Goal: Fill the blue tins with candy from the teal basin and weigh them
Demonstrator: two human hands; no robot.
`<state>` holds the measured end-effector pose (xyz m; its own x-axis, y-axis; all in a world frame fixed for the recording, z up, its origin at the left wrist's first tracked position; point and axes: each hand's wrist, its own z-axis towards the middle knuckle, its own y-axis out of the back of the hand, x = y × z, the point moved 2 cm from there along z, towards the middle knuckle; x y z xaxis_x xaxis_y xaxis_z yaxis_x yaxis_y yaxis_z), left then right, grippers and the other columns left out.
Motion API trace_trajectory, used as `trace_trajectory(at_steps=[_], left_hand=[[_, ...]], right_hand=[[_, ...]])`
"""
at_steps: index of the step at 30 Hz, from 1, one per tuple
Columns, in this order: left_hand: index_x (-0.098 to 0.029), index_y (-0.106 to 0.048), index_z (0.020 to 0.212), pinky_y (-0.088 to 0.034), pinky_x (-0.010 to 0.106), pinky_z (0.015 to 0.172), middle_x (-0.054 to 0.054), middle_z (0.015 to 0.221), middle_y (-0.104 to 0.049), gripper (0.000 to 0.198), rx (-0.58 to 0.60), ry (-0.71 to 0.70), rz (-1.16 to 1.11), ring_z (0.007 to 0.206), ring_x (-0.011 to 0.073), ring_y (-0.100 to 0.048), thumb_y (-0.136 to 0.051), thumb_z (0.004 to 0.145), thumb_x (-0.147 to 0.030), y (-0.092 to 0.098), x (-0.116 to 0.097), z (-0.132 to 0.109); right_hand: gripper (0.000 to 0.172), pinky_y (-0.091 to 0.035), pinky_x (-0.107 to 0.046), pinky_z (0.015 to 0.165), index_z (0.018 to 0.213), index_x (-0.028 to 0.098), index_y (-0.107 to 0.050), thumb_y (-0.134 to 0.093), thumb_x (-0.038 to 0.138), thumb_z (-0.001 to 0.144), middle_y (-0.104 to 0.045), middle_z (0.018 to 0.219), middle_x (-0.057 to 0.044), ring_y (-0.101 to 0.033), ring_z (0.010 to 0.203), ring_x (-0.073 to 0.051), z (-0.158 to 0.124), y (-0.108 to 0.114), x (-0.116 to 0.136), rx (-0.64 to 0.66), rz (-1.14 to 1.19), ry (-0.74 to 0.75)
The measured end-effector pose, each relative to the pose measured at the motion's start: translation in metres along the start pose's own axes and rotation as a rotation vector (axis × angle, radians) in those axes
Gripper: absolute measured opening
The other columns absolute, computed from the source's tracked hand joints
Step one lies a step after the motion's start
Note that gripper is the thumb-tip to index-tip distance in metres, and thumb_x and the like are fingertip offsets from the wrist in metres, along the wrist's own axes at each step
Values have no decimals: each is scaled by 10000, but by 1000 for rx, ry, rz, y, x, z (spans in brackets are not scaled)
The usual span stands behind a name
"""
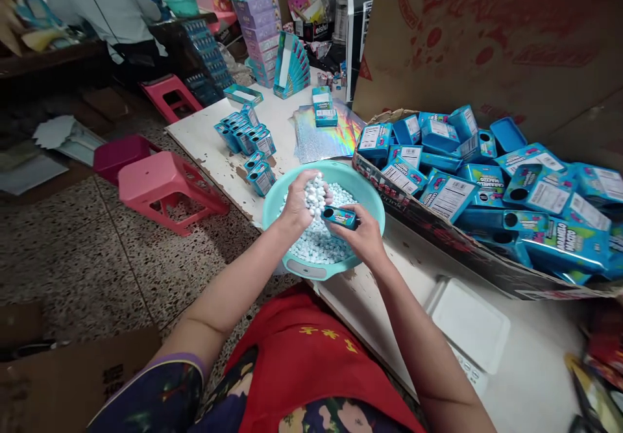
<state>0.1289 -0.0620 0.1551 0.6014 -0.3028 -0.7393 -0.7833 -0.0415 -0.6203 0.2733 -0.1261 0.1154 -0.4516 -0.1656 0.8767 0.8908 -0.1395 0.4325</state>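
My left hand (294, 204) is cupped around a heap of small white candies (315, 193) above a turquoise basin (305, 269). More pale candies (318, 248) cover the bottom of the basin. Between the thumb and fingers of my right hand (366, 235) is a small blue candy box (344, 217), tipped on its side. The dark round opening in its end faces the candies in my left hand, close beside them.
A cardboard carton (413, 215) full of blue boxes stands on the right, with a white scale (470, 326) in front. Several blue boxes (246, 133) stand at the table's left edge. Beyond lies a shiny holographic sheet (311, 137). Pink stools (168, 183) and a person (100, 4) are to the left.
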Motion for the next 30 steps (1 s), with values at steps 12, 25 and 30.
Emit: trace_trajectory(at_steps=[12, 25, 30], left_hand=[[-197, -493, 829, -500, 224, 519, -22, 696, -644, 432, -127, -159, 118, 557, 138, -639, -793, 572, -371, 1, 13, 6], [-183, -503, 681, -470, 205, 453, -49, 565, -512, 380, 8, -207, 239, 493, 112, -593, -753, 702, -468, -3, 16, 6], [-191, -512, 708, -472, 214, 469, -57, 520, -488, 370, 14, -230, 248, 497, 124, -597, -755, 710, -470, -4, 19, 7]], right_hand=[[350, -467, -386, 837, 997, 224, -684, -766, 426, 723, -683, 961, -55, -625, 926, -255, 4, -3, 4, 22, -95, 67], [334, -471, -374, 834, 1002, 244, -698, -785, 398, 719, -697, 980, -40, -638, 932, -246, 7, 2, 10, 59, -72, 36], [326, -468, -366, 817, 995, 230, -704, -791, 375, 716, -686, 944, -41, -634, 913, -242, 9, 5, 11, 23, -91, 31]])
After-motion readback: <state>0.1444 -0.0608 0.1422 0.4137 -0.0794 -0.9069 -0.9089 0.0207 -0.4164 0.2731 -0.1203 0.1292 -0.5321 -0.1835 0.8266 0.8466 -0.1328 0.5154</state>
